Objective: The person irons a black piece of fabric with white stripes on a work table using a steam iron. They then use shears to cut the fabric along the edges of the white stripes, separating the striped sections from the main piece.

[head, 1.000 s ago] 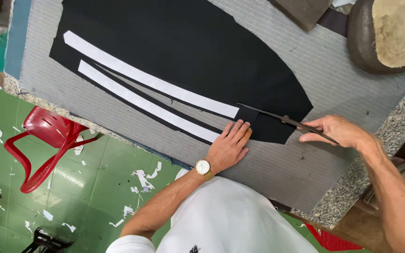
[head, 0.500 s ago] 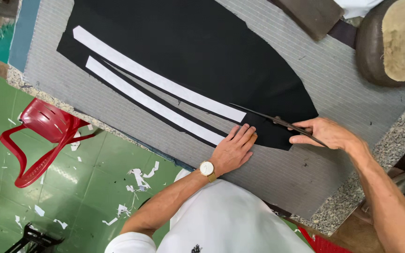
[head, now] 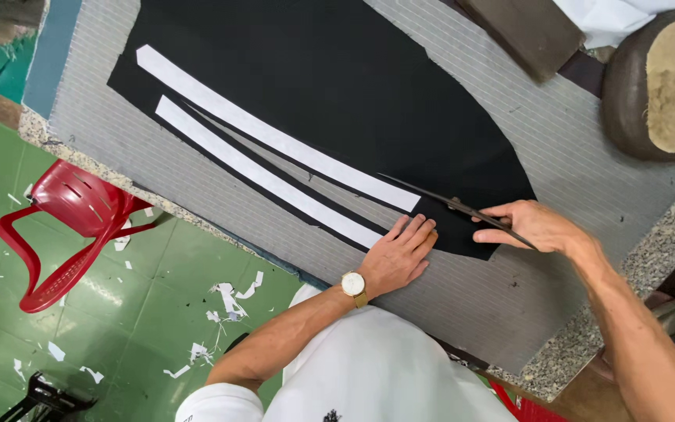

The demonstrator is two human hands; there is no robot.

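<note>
Head view, looking straight down on the cutting table (head: 626, 258). Grey mat (head: 556, 195) over the stone top; black fabric (head: 330, 86) spread flat on it.

Right hand (head: 537, 227): fingers (head: 487, 219) clenched through the handles of the scissors (head: 451, 203). Blades dark and thin, closed or nearly closed; exact gap not resolvable. Scissors lie just ahead of the right fingers, tips aimed up and to the left of frame, away from that hand. Long axis runs diagonally, close to parallel with the white strips. Tips sit at the near end of the upper white strip (head: 275, 141), over the black cloth.

Left hand (head: 401, 254): open, flat, palm down, grasping nothing, pressing the fabric just beside the end of the lower white strip (head: 267, 180). Fingertips (head: 423, 228) point toward the scissors, near the blades but apart from them. Gold wristwatch (head: 352, 284) on that wrist.

Both strips extend up-left from the fingers, long axes roughly parallel, a narrow slit of grey mat showing between them. Right hand nearer to the upper strip's end; left hand nearer to the lower one.

Beyond the right fingers: a brown round stuffed pad (head: 666, 86). Below the table edge: red plastic chair (head: 72, 227), white scraps (head: 232, 293) on green floor.
</note>
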